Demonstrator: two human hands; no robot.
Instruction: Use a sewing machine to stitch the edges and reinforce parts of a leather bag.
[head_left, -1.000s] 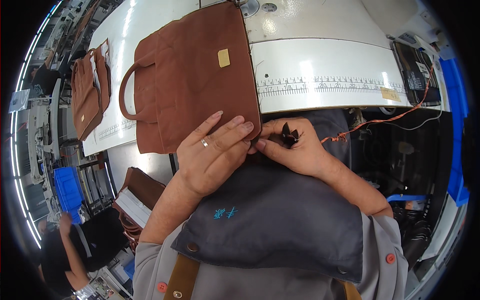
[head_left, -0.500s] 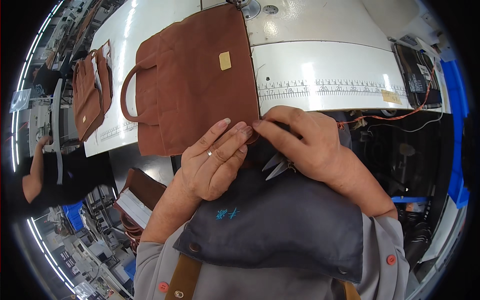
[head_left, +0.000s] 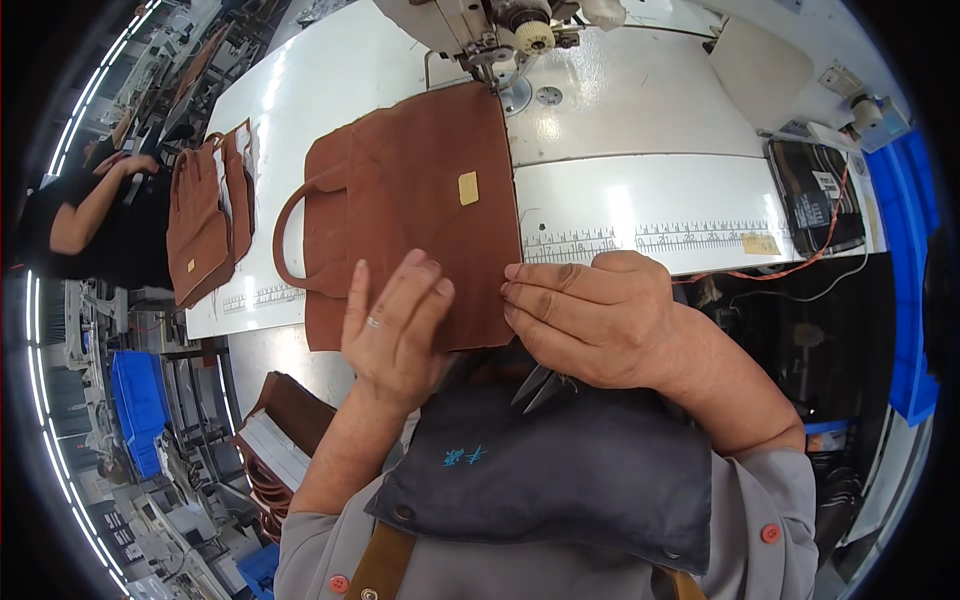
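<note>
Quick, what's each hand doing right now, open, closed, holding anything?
Left hand: open, fingers spread, resting on the brown leather bag at its near edge.
Right hand: fingers at the bag's edge, small dark snips tucked under the palm.

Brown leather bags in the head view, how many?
2 for certain. One brown handbag lies on the white table under both hands' fingertips; a second bag lies at the table's left end. Brown pieces stacked below the table may be more.
</note>
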